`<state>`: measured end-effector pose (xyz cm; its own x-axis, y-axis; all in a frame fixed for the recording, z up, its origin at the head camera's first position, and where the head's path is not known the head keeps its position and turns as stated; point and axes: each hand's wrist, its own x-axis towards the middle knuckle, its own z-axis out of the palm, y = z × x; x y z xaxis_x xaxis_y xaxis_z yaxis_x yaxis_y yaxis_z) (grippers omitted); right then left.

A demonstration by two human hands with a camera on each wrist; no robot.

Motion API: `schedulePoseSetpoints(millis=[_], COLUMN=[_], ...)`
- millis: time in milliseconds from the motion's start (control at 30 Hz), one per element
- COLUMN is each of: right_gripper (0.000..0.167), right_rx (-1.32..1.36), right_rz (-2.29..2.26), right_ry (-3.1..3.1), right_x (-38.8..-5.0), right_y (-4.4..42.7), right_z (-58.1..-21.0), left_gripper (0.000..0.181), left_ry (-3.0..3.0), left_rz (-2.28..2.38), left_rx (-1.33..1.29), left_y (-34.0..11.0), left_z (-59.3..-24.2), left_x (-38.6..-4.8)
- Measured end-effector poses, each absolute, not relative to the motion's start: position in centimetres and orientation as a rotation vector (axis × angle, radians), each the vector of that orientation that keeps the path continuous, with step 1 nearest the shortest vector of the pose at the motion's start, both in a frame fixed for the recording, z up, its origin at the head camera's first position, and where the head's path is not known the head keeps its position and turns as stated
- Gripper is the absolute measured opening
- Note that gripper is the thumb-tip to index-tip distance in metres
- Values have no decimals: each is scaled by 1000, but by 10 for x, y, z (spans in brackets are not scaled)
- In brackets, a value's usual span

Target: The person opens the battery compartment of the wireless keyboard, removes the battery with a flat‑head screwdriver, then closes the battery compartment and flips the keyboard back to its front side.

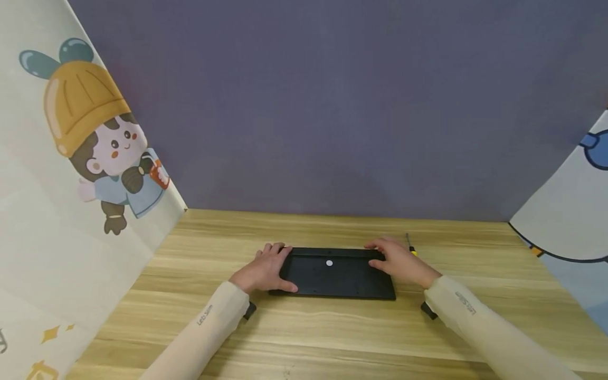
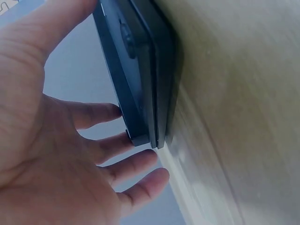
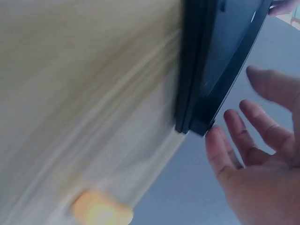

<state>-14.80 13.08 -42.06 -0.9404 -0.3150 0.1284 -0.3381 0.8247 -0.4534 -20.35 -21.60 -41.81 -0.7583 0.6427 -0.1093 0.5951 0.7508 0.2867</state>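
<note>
A black rectangular board that looks like a keyboard turned underside up (image 1: 337, 277) lies on the table, with a round white sticker (image 1: 329, 263) near its far ridge. My left hand (image 1: 266, 269) spreads over its left end, thumb on the near side and fingers at the far corner. In the left wrist view those fingers are nearly straight, some touching the ridge. At the far right corner is my right hand (image 1: 399, 261), its fingers loosely bent. The right wrist view shows one fingertip touching the corner, with the thumb held away from the board.
Beyond my right hand lies a screwdriver (image 1: 412, 250) with a yellow-and-black handle, partly hidden by that hand. A grey wall panel (image 1: 332, 105) rises behind the wood-grain table (image 1: 309, 338). Printed cartoon panels stand at both sides.
</note>
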Motion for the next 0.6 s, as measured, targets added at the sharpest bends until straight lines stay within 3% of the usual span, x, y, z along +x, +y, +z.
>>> schedulePoseSetpoints(millis=[267,600], right_gripper=[20,15], right_rx=[510,484], right_rz=[733,797], right_ry=[-2971,-3027], right_x=[-169,-176], right_y=[122,116], right_z=[-422,-416], left_gripper=[103,98], left_ry=[2735,2648], left_rz=[422,532], left_rx=[927,841], left_y=[-225,-235], left_z=[-418,-422], left_x=[-204,-208])
